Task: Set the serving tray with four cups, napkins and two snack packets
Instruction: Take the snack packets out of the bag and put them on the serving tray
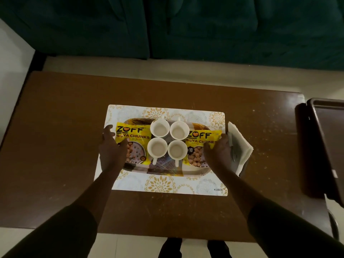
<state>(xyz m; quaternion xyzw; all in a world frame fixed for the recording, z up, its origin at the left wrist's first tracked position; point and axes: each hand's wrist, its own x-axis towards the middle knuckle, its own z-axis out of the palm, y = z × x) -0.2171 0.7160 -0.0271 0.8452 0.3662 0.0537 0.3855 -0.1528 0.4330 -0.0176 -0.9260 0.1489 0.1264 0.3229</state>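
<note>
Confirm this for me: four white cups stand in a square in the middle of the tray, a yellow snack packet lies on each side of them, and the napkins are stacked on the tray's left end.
One thing is off: the napkins are not at the left end. The head view shows them at the right, past the tray's right end, beside the right hand. The rest holds: four white cups in a square, and a yellow snack packet on each side.

Four cups [168,141] crowd the tray's [165,169] middle; packets [133,140] fill both ends; bare table [61,127] surrounds.
</note>
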